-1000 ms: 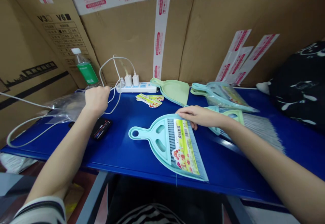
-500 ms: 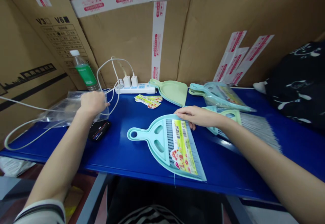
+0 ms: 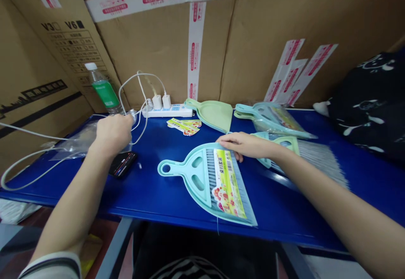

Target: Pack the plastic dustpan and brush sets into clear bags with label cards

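Observation:
My left hand [image 3: 113, 133] is closed at the clear plastic bags [image 3: 80, 139] on the left side of the table, with crumpled plastic showing around it; its fingertips are hidden. In front of me lies a light blue dustpan [image 3: 193, 158] with a matching brush [image 3: 211, 173] nested in it and a yellow-green label card [image 3: 228, 182] over the bristles. The fingers of my right hand [image 3: 236, 143] are bent over the dustpan's far right corner, gripping its edge. Just left of centre, a black phone [image 3: 122, 163] lies below my left hand.
Behind stand a green dustpan [image 3: 217, 114], label cards [image 3: 184, 125], a bagged dustpan set [image 3: 275, 118] and a power strip [image 3: 172, 110] with white cables. Loose brushes [image 3: 319, 158] lie beneath my right forearm. A bottle [image 3: 106, 93] stands left; a dark patterned bag [image 3: 370, 106] sits right. Cardboard [image 3: 259, 34] walls the back.
My left hand has drawn slightly left and nearer to me, and the plastic around it has shifted, uncovering more of the table. My right hand and the dustpan stay put.

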Demonstrator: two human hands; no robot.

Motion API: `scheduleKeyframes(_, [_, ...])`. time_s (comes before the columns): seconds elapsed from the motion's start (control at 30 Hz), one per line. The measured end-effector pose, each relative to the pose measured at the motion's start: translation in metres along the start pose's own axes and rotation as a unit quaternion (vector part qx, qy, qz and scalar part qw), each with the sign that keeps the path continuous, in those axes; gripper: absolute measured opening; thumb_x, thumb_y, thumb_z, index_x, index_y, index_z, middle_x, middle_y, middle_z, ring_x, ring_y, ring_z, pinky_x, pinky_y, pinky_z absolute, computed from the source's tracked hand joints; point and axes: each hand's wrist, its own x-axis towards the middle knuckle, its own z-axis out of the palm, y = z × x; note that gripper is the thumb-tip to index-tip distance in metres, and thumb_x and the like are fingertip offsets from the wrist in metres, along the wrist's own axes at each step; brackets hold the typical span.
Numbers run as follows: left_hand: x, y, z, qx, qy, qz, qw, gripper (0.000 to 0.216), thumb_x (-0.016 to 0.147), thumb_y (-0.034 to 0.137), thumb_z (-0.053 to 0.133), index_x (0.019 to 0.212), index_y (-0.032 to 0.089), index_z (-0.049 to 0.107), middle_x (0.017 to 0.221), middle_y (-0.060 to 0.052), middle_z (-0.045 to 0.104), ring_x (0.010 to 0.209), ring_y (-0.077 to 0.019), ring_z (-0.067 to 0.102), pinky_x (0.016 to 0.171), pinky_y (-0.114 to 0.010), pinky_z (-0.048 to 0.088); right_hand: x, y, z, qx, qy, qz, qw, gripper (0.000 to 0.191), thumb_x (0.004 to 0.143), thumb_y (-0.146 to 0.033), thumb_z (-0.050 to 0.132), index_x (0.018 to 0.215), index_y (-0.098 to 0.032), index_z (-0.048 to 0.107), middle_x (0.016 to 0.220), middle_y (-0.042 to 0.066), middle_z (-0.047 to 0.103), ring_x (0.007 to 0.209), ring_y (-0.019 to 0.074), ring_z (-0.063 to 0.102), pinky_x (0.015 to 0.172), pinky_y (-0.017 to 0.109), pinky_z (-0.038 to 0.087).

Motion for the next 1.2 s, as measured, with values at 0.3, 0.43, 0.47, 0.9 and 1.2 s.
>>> scheduleKeyframes(0.3, [-0.008,0.02,0.014,-0.083,-0.005,0.369,0.926,0.025,0.084,0.013,0.041,0.092,0.02,0.064,0.096,-0.005,0.071,0.082,-0.0205,0.066,0.069,-0.029,0.045,0.002,0.003,0.0,0.004,-0.009,-0.005,1.0,0.03,0.087,-0.045,0.04,0.085,-0.018,0.056,0.063,0.0,0.056,0.048,0.0114,0.053,0.049,0.025,0.044])
scheduleKeyframes(0.43, [-0.006,0.024,0.018,-0.153,0.012,0.462,0.874,0.019,0.08,0.011,0.042,0.08,0.019,0.06,0.083,-0.002,0.067,0.065,-0.0132,0.058,0.059,-0.024,0.039,0.003,0.005,0.0,0.002,-0.013,-0.002,1.0,0.033,0.086,-0.046,0.04,0.089,-0.018,0.057,0.065,0.001,0.058,0.049,0.0118,0.053,0.05,0.026,0.045])
scheduleKeyframes(0.47, [-0.006,0.024,0.018,-0.171,0.015,0.476,0.863,0.019,0.08,0.011,0.042,0.078,0.019,0.059,0.08,-0.001,0.065,0.062,-0.0121,0.056,0.058,-0.023,0.038,0.003,0.005,0.0,0.0,-0.013,-0.002,1.0,0.033,0.086,-0.046,0.04,0.089,-0.018,0.057,0.065,0.001,0.058,0.049,0.0119,0.053,0.05,0.026,0.045])
scheduleKeyframes(0.9, [-0.003,0.033,0.025,-0.289,-0.014,0.521,0.803,0.018,0.087,0.017,0.041,0.079,0.017,0.057,0.082,-0.002,0.058,0.066,-0.0113,0.052,0.062,-0.023,0.04,-0.004,0.011,-0.009,-0.11,0.026,-0.014,0.994,0.027,0.087,-0.037,0.034,0.074,-0.022,0.052,0.074,0.005,0.059,0.064,0.0189,0.056,0.057,0.03,0.046])
scheduleKeyframes(1.2, [-0.003,0.033,0.026,-0.27,-0.012,0.532,0.803,0.021,0.088,0.012,0.04,0.086,0.019,0.059,0.093,-0.005,0.066,0.091,-0.0166,0.058,0.077,-0.027,0.045,-0.004,0.009,-0.011,-0.168,0.017,-0.058,0.984,0.033,0.088,-0.047,0.03,0.074,-0.024,0.048,0.075,0.004,0.06,0.07,0.0216,0.054,0.067,0.033,0.04])
